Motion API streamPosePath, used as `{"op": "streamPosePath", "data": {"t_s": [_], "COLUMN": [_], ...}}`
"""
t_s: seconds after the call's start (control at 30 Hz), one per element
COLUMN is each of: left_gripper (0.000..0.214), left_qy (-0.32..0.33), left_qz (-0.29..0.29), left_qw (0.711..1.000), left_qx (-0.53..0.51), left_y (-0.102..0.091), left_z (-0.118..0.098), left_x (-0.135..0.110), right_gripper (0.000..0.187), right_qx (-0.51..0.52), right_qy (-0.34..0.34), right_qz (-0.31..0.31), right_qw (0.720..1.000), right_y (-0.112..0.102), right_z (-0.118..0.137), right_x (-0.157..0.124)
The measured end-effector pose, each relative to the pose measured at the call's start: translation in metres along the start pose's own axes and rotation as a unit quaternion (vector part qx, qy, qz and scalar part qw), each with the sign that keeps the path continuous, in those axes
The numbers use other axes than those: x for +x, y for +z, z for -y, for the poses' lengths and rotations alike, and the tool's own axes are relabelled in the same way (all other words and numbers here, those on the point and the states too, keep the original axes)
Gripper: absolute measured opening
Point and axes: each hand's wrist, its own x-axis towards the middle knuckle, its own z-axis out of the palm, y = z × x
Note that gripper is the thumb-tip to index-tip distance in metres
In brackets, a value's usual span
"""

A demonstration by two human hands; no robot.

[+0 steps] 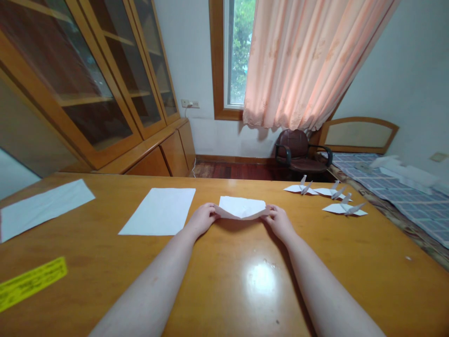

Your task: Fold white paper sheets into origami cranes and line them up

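A partly folded white paper is held just above the wooden table, near its middle. My left hand pinches the paper's left corner, fingers closed. My right hand pinches its right corner in the same way. The paper's lower edge sags a little between the two hands. Both forearms reach forward over the table from the near edge.
A flat white sheet lies left of my hands, and another sheet at the far left. A yellow strip lies at the near left. Three folded paper cranes sit at the right. Behind are a chair, a bed and cabinets.
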Motion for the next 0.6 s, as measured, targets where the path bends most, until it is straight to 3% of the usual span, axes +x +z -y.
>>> {"op": "streamPosePath", "data": {"t_s": [0.33,0.6], "left_gripper": [0.016,0.023], "left_qy": [-0.019,-0.002], "left_qz": [-0.005,0.001], "left_qw": [1.0,0.999], "left_qx": [0.021,0.049], "left_y": [0.0,-0.001], "left_z": [0.001,0.002], "left_x": [0.0,-0.001], "right_gripper": [0.013,0.015], "right_qx": [0.01,0.015], "right_qy": [-0.027,0.027], "right_qz": [0.014,0.014], "right_qw": [0.999,0.999], "right_y": [-0.001,-0.01], "right_z": [0.003,0.014], "right_x": [-0.002,-0.003]}}
